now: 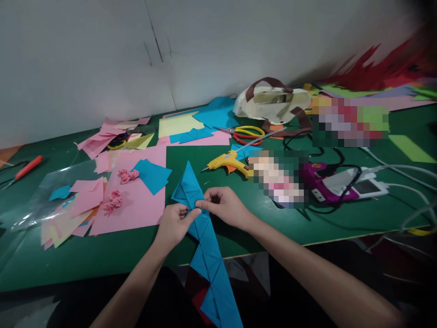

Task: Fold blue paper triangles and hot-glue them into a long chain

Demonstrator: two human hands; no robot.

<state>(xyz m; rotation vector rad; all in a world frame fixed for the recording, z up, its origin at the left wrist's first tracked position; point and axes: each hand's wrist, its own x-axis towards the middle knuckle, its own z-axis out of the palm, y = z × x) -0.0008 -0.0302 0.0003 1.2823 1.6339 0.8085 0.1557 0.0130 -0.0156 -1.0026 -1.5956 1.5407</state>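
- Head view: I see both hands meeting over the front edge of the green counter (307, 228), on a long strip of folded blue paper (208, 255).
- Left hand (175, 224): fingers closed on the strip's left edge, thumb on top, pinching it.
- Right hand (225, 206): fingers curled, thumb and forefinger pinching the same fold from the other side; fingertips of both hands nearly touch.
- Strip location: pointed tip rests on the counter; the lower end hangs past the edge toward me.
- Step, my judgement: pressing or adjusting a crease mid-strip. Next move calls for a steady pinch and keeping the edges aligned.
- Materials: strip is matte, stiff, creased into triangular facets.
- Nearby: pink sheet (136, 200) with small pink paper flowers (128, 175) and a blue square (152, 175); yellow glue gun (229, 162); scissors (246, 133); cloth bag (273, 104).
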